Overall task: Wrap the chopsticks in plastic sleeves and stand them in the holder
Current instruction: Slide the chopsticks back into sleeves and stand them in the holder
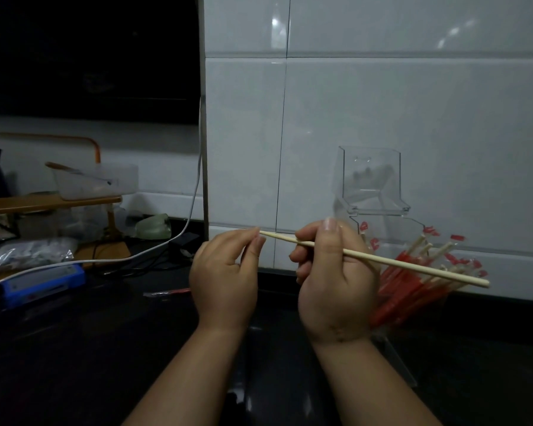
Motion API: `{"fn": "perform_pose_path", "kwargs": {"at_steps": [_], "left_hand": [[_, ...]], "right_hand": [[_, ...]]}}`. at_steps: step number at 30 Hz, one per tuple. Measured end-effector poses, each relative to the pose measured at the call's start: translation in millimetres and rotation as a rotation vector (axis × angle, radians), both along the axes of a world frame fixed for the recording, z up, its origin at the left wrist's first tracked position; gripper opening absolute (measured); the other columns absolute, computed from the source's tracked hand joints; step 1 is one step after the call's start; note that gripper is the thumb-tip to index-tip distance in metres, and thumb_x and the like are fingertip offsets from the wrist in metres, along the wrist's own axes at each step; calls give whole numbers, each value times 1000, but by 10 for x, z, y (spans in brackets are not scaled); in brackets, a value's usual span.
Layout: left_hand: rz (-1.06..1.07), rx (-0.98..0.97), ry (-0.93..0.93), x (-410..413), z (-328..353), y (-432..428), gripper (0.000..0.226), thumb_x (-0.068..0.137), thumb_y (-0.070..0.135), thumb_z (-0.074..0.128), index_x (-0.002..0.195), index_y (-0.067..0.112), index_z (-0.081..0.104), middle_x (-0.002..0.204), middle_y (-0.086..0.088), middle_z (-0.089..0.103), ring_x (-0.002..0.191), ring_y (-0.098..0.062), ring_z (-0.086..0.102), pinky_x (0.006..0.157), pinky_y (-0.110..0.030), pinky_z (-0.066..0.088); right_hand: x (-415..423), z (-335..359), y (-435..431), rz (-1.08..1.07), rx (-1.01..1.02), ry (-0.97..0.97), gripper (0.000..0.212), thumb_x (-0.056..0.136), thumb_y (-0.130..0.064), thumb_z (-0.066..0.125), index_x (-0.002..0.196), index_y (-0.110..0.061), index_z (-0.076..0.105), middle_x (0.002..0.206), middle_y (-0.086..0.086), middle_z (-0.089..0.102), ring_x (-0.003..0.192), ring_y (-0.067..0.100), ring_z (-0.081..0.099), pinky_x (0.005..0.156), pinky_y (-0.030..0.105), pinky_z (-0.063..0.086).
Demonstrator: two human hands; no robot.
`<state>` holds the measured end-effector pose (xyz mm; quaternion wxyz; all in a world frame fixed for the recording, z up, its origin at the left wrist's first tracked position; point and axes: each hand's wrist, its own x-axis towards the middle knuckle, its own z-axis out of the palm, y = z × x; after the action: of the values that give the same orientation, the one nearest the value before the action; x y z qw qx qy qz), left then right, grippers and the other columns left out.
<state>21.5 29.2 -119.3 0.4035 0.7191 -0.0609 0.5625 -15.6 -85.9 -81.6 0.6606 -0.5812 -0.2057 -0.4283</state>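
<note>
A dark countertop [105, 348] runs along a white tiled wall [382, 103], and a clear plastic holder [371, 179] stands against that wall. Its lower part is packed with wrapped chopsticks [413, 281] in red sleeves, fanned out and leaning to the right.

In front of the holder and a little to its left, both hands are raised above the counter with one bare chopstick [413, 265] between them. The right hand [336, 287] is clenched round the stick with the thumb lying along the top, grasping it nearer the thin end than the thick one. The thick end juts out to the right and slightly down, crossing in front of the wrapped bundle. The left hand [225, 281], farther from the holder, brings thumb and forefinger together at the thin tip and appears to pinch it. No sleeve can be made out on the stick.

A single red sleeve [170, 292] lies flat on the counter well to the left of the holder, just beside the left wrist. The stick's long axis runs left to right with its thin tip pointing towards that side, so the left hand is the nearer one to fetch the sleeve, while the right can keep the stick steady for threading.

Farther left of the holder are a white cable [194, 192] and a blue device [43, 282].
</note>
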Motion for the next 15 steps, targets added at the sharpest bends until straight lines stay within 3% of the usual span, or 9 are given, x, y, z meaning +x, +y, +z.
{"fn": "perform_pose_path", "kwargs": {"at_steps": [7,15], "left_hand": [[31,46,-3,-3,11,-9,31,91,38,56,97,18,78,94,8,74,89,-10,64,79,-33,50],[59,67,-39,-10,18,-25,31,90,37,57,97,17,79,95,7,74,90,-7,62,80,-25,44]], "right_hand": [[-41,23,-6,-8,0,-61,37,95,-42,37,71,-27,60,58,1,59,52,14,55,52,32,41],[13,15,-9,-64,-30,10,40,93,-45,36,69,-23,60,58,0,60,50,14,55,51,33,43]]}}
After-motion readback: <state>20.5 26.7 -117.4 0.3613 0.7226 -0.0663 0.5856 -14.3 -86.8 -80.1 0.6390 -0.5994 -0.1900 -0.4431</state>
